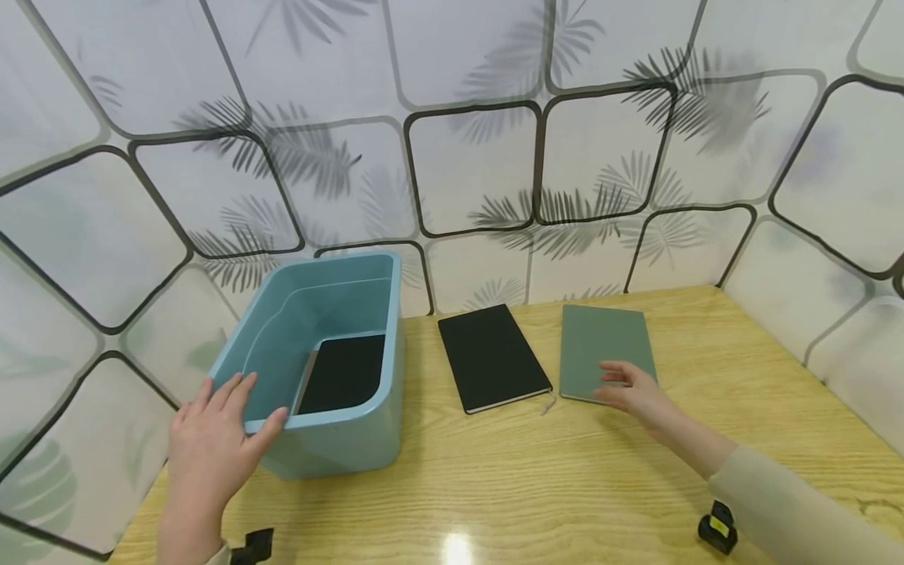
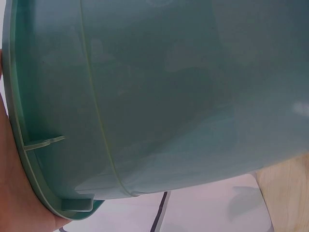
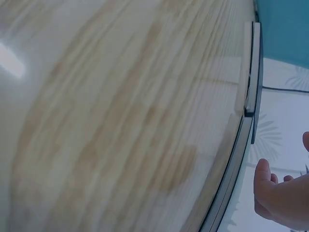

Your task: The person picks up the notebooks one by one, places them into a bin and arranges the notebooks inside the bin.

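My left hand (image 1: 215, 443) rests on the near left corner of a blue plastic bin (image 1: 332, 435), fingers spread over its rim. In the left wrist view the bin's outer wall (image 2: 169, 96) fills most of the picture. Inside the bin lies a black notebook (image 1: 346, 373). My right hand (image 1: 636, 396) is over the near right part of a green notebook (image 1: 607, 345), fingers loosely bent and holding nothing. From the right wrist, that hand (image 3: 282, 198) shows above the notebook's edge. Left of the green notebook lies another black notebook (image 1: 494, 357), a ribbon at its near corner.
Everything stands on a light wooden table (image 1: 508, 471). A patterned wall covering (image 1: 473, 173) with leaf prints rises behind the table and at both sides. A black wrist strap piece (image 1: 716, 530) shows by the right sleeve (image 1: 791, 494).
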